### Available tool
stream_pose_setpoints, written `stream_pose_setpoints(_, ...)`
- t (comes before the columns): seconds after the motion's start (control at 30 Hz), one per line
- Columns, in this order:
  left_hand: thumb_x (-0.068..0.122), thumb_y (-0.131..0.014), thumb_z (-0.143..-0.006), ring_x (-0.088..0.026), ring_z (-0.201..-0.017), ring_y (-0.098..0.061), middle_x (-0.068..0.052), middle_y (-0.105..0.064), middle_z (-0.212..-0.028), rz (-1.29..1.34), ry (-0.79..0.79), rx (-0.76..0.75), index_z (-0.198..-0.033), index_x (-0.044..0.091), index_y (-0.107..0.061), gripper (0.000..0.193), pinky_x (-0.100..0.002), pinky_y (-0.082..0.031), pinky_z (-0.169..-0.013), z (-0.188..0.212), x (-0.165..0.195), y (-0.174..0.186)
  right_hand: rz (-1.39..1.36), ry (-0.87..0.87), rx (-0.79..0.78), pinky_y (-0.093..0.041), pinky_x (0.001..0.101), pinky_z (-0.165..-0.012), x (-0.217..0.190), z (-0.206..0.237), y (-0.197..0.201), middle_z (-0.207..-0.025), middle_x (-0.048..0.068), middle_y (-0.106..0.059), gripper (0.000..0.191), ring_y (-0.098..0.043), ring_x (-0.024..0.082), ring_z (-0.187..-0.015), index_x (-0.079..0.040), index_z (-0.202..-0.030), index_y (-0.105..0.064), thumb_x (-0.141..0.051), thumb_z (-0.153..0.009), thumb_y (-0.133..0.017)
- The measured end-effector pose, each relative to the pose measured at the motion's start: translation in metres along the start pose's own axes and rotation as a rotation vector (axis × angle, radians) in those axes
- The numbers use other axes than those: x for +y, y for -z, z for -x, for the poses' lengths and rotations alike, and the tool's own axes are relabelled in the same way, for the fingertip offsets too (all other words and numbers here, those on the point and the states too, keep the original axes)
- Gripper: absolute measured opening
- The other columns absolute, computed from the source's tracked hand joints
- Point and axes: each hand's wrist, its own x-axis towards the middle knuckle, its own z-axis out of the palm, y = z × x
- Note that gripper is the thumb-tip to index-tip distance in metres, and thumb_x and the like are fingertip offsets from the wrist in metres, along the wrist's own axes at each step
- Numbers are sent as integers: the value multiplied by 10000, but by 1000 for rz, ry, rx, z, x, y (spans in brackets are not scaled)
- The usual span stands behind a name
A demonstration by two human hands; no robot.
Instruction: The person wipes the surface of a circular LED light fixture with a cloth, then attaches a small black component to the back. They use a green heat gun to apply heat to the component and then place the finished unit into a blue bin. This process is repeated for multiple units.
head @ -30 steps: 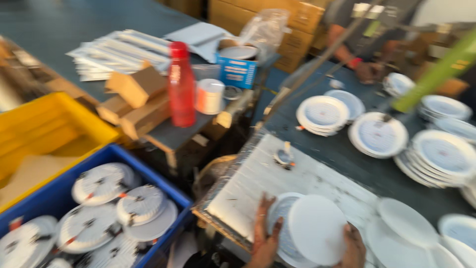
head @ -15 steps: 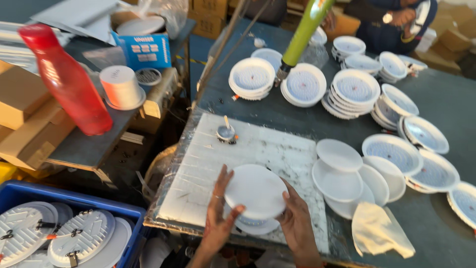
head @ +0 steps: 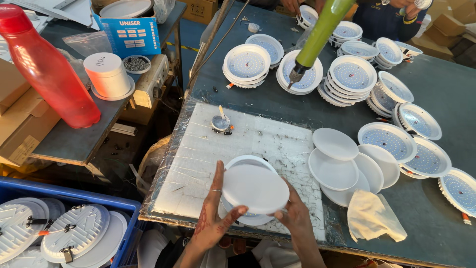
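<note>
Both hands [head: 258,218] lifted white disc [head: 255,188] higher; blue box [head: 130,34] upper-left.

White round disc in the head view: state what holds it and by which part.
Both hands hold the white round disc by its rim: the left hand at the lower left edge, the right hand at the lower right edge, above a round light housing.

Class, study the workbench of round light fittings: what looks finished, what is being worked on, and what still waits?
Done: closed round fittings lie in the blue crate. In hand: the left hand and right hand hold a white disc cover over an open fitting on the white board. Left: stacks of uncovered fittings and loose covers on the table.
</note>
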Motion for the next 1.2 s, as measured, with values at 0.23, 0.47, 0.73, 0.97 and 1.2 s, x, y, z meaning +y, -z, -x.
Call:
stream_pose_setpoints(0.23, 565, -906, -573, -413, -1382, -559, -332, -563, -1442, -31, 71, -105, -1573, -27, -200, 1360, -526, -434, -1139, -3, 7, 1, 11, -50, 10, -362, 471, -1140, 17, 28, 20, -1527, 166, -544, 1122, -441, 292, -1463, -78, -1570, -362, -466, -641, -857)
stream_pose_setpoints(0.47, 762, -806, -488, -408, -1470, -442, -222, -580, -1487, -405, -48, -239, -1647, 89, -257, 1449, -607, -22, -1259, -53, -12, 13, 128, 85, 73, -463, 517, -1095, 15, 9, 13, -1464, 171, -475, 939, -459, 323, -1419, -99, -1511, -468, -494, -717, -776)
stream_pose_setpoints(0.73, 692, -858, -258, -326, -1472, -406, -128, -555, -1494, -380, 158, -342, -1578, 278, -390, 1461, -545, -264, -1219, -73, -27, 36, 344, 276, 36, -417, 506, -1148, 23, 6, 4, -1487, 209, -475, 906, -490, 368, -1411, -50, -1480, -482, -516, -766, -788)
stream_pose_setpoints(0.97, 619, -915, -416, -315, -1521, -363, -49, -447, -1628, -440, -87, -407, -1565, 236, -420, 1308, -584, -136, -1263, -72, -33, 43, 476, 355, 41, -388, 483, -1146, 28, 7, 2, -1545, 228, -396, 965, -410, 379, -1451, -25, -1537, -417, -440, -766, -823)
stream_pose_setpoints(1.2, 669, -891, -413, -240, -1541, -265, 55, -277, -1685, -745, -94, -575, -1544, 345, -413, 1270, -604, -54, -1256, -80, -34, 51, 567, 411, 120, -408, 468, -1133, 23, 18, -11, -1556, 217, -386, 1004, -420, 367, -1445, -3, -1527, -396, -364, -720, -873)
